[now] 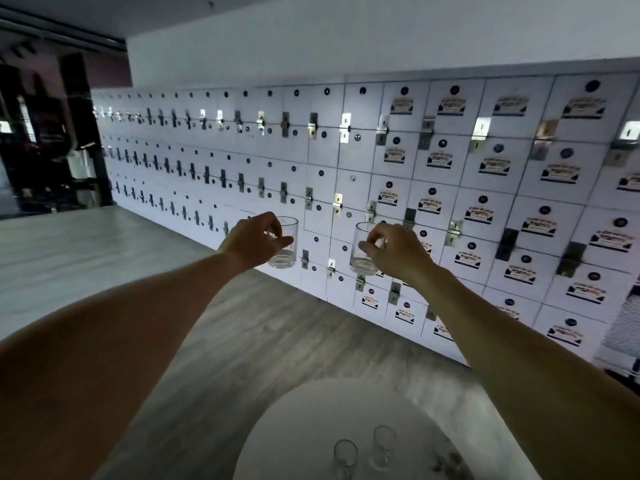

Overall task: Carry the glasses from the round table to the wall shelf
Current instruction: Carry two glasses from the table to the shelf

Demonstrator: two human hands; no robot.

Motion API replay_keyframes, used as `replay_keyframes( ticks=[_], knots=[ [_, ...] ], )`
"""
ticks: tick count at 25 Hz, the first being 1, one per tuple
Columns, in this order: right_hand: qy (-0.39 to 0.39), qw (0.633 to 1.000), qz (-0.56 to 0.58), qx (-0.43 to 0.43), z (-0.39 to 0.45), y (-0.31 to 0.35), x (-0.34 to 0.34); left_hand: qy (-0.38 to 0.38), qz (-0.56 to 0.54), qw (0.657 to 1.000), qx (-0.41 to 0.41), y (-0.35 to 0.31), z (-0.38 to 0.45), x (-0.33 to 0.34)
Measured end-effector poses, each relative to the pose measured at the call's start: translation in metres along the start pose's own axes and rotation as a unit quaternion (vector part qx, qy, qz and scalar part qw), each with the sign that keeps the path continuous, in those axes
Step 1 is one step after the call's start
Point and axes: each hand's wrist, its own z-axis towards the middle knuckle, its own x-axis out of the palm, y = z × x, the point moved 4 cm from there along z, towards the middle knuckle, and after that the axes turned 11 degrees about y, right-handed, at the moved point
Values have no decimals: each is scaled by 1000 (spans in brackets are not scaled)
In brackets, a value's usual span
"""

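My left hand [254, 242] grips a clear tumbler [285, 251] by its rim, held out at arm's length. My right hand [394, 249] holds a second clear tumbler [362, 254] the same way, a short gap to the right of the first. Both glasses hang upright in the air in front of a wall of white lockers. Below, at the bottom edge, the white round table [311, 420] carries two more clear glasses, one [345, 455] to the left and one [383, 446] to the right. No wall shelf is in view.
The white locker wall [450, 202] with metal latches and stickers runs across the view ahead. Grey wood-look floor [259, 323] lies between the table and the lockers. A dark doorway area [45, 140] is at the far left. Small dark items [446, 460] lie on the table's right.
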Motion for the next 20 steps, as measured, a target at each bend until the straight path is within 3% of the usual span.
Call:
replay_keyframes(
  ticks=[7,12,20],
  knots=[
    [68,994,20,-86,2,37,23,-45,24,997,-63,0,-63,-30],
    [125,976,37,-175,-2,101,68,-108,62,979,-162,34,-147,-74],
    [237,891,108,-372,-73,301,172,-262,114,887,-361,77,-379,-199]
  ],
)
